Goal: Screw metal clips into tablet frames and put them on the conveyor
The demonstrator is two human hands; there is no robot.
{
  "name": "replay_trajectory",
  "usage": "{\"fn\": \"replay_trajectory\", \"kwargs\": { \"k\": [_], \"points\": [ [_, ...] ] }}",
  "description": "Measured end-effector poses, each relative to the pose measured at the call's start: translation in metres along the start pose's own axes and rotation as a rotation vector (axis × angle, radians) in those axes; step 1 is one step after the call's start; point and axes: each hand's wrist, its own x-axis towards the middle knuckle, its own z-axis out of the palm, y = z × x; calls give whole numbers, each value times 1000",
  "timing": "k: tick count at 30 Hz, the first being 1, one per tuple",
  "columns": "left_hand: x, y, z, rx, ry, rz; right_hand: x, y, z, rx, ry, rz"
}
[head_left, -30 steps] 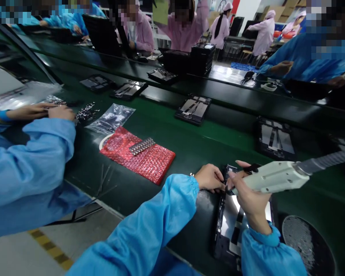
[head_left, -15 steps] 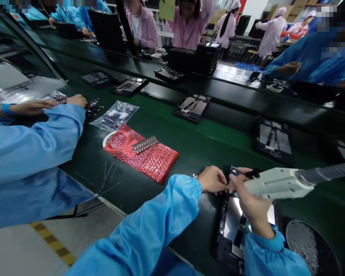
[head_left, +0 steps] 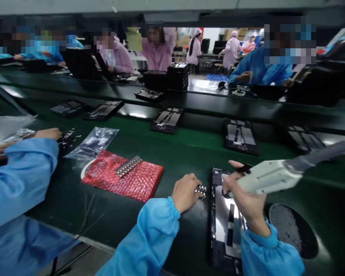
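Left hand low over the tabletop, fingers drawn together at a cluster of small metallic pieces; whether it grips one, cannot tell. Right hand wrapped around a pale corded tool, above the open flat device, which lies just right of the cluster. Red bubble pouch farther left, round dark dish to the device's right.

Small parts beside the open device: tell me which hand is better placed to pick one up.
Left, most likely: the left hand is at the small parts, while the right hand holds the pale tool over the open device.
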Motion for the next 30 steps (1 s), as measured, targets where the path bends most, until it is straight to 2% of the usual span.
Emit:
{"fn": "replay_trajectory", "kwargs": {
  "k": [2,5,8,11,14,16,19,22,26,30],
  "points": [
    [2,4,5,19,-2,-3,2,-13,-25,8,77,-35],
    [4,1,4,-44,30,-34,2,-20,-75,-57,177,-49],
    [8,-8,1,-254,12,-88,-2,-10,-119,-48,277,-34],
    [10,-15,0,-427,-14,-87,-7,12,-142,26,394,-13],
    [7,-13,3,-299,26,-61,-9,31,-147,25,465,0],
    [1,-10,7,-128,115,6,-8,38,-146,-11,477,7],
    [-9,-7,16,22,298,209,-6,41,-144,-32,457,26],
    [-17,-7,26,18,407,372,-5,43,-141,12,428,44],
    [-19,-7,30,-56,446,362,-5,46,-137,31,390,50],
    [-18,-5,27,-128,430,338,-6,49,-135,10,384,46]
  ]
}}
